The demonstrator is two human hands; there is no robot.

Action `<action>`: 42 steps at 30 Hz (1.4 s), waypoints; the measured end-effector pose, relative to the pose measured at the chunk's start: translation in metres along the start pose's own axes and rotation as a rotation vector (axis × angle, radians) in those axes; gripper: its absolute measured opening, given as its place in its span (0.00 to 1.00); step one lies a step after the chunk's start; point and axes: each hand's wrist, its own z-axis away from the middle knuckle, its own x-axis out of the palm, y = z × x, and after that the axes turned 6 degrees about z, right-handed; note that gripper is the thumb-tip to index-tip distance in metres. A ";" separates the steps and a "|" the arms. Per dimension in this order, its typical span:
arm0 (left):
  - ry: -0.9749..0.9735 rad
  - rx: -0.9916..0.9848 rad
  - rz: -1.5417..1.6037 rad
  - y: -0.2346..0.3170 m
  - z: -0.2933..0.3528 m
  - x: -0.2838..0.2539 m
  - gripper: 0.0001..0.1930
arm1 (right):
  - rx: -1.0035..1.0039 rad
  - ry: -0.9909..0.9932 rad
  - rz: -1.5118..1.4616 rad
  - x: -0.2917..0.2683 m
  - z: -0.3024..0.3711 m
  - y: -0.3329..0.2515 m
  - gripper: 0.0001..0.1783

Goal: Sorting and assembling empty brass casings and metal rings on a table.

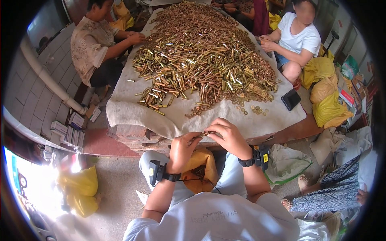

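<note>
Pinching a small brass-coloured metal piece [205,133] narrowly between fingertips of left hand [184,150] and right hand [230,137], near edge of beige cloth [132,112], heaped brass-and-copper-coloured metal tubes [193,60] at twelve o'clock, flat black rectangular object [291,99] at two, open orange bag [207,158] at six.

left forearm [160,197] and right forearm [255,182] bare, angling in toward each other, and it's the left hand [185,146] tipped inward, fingers bent, thumb and index closed in a pinch! over on the other side the right hand [228,135] arches high at the knuckles, back up, thumb and fingers pinching, both sets of fingertips practically meeting out front!
</note>
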 end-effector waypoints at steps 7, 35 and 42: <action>-0.008 0.018 -0.086 0.006 0.001 -0.003 0.08 | -0.115 -0.039 0.252 -0.005 -0.002 -0.007 0.06; -0.013 0.015 0.013 0.016 0.010 0.002 0.08 | -0.020 -0.064 0.160 -0.001 0.008 0.005 0.05; 0.045 -0.225 0.349 0.019 0.009 0.009 0.08 | 0.103 0.099 -0.503 0.021 0.017 0.009 0.06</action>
